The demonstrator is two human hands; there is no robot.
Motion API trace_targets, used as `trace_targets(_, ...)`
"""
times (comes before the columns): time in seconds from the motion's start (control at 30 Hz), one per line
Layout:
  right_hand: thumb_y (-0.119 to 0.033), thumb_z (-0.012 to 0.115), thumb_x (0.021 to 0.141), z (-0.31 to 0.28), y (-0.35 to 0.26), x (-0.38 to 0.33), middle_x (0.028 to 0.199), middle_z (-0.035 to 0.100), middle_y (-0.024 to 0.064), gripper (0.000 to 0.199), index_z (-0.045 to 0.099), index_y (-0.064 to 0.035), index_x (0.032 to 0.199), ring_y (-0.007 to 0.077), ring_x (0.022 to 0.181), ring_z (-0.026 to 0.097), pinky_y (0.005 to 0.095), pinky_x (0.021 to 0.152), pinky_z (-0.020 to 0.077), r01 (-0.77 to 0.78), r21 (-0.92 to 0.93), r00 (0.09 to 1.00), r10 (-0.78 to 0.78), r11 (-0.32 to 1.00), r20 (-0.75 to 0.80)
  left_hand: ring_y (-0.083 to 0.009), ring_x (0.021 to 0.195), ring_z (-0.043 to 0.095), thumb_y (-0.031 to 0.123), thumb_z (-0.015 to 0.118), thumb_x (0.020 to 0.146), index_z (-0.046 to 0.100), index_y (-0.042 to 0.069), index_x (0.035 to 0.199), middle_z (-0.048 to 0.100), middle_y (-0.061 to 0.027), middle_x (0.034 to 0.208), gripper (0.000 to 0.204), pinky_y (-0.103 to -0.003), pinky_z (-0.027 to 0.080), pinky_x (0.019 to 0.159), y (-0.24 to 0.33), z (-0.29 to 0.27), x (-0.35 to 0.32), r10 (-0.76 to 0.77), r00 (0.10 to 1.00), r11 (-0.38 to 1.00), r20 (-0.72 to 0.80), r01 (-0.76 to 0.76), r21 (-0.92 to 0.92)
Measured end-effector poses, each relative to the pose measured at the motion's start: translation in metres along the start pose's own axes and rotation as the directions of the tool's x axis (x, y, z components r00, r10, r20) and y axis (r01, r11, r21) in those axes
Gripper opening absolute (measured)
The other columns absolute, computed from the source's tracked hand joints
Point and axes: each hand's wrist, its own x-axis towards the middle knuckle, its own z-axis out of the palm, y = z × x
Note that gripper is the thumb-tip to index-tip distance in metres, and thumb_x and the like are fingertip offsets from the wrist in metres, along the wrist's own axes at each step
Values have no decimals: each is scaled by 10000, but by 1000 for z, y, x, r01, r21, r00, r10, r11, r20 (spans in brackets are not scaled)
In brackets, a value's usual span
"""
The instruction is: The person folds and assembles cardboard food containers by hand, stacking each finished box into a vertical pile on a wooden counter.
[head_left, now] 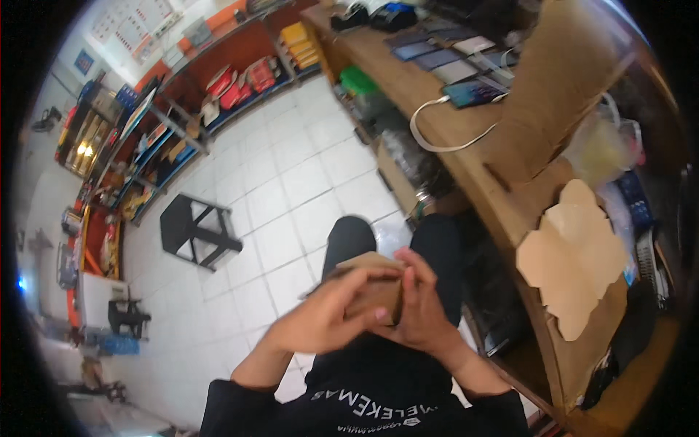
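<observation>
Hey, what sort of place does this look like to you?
Probably a small shop or workshop, though I can't be sure. The signs are the long wooden workbench with a phone on it, the shelves of goods, and the cardboard cutout on the bench.

Lettering: a black shirt (371, 375) carries white print (375, 404) across the chest: one larger line in capitals, curved with the cloth, and a smaller line beneath it beside a small white emblem (412, 422). Upper left: pale wall sheets (131, 33) bear rows of small reddish marks, too small to read. A blue wall sign (84, 63) near them is likewise illegible. On the counter (451, 128), the phone (472, 93) has a coloured screen; any characters on it unresolved.
</observation>
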Motion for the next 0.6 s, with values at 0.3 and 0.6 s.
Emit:
trace_targets(0.3, -257, 1001, 731, -69, -6, 42, 1547, 406, 237, 1499, -162, 2, 1640, 367, 1476, 424, 490, 1211, 363, -258, 483, 892, 399, 837, -215, -392, 1567, 320, 530, 1004, 633, 29, 20, 1672, 314, -234, 1683, 1513, -515, 279, 1266, 45, 4, -11, 551, 720, 766, -422, -235, 599)
trace_targets(0.6, -303, 1008, 707, -122, -40, 82, 1666, 210, 364, 1518, -133, -32, 1671, 521, 1513, 331, 558, 1222, 322, -153, 116, 985, 142, 981, 101, -331, 1604, 214, 327, 1087, 501, -211, 67, 1664, 130, -196, 1747, 1763, -446, 180, 1294, 63, 2, 90, 522, 852, 845, 36, -510, -159)
